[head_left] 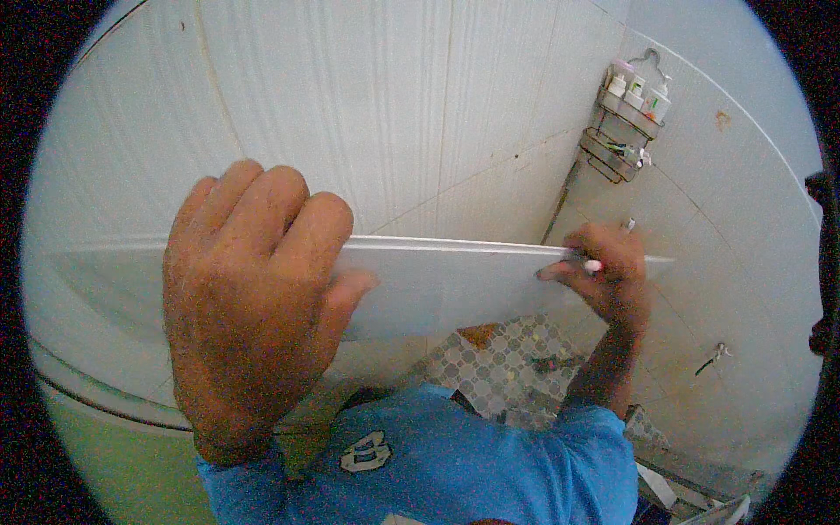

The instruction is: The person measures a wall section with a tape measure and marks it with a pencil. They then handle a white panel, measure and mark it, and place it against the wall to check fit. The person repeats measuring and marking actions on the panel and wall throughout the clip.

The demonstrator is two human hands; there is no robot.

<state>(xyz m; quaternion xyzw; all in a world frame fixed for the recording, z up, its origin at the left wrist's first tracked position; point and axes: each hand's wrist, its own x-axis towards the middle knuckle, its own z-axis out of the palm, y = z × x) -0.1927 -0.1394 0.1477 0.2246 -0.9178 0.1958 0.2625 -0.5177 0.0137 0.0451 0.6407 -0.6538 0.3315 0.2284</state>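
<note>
A long, thin white panel (437, 280) spans the middle of the view, its pale upper edge running left to right in front of my chest. My left hand (254, 297) is closed over that edge, fingers curled across the top and thumb on the near face. Toward the panel's right end, my right hand (617, 271) is closed around a slim white pen-like stick (629, 224) with a pinkish end. The right thumb lies at the panel; whether those fingers also grip it, I cannot tell.
Pale tiled walls (394, 105) rise ahead and to the right. A wire corner rack (626, 114) holds several bottles. Lower right, a small tap (719, 352) juts from the wall. Below lies a patterned grey floor (507, 372); a greenish surface (105, 446) is at lower left.
</note>
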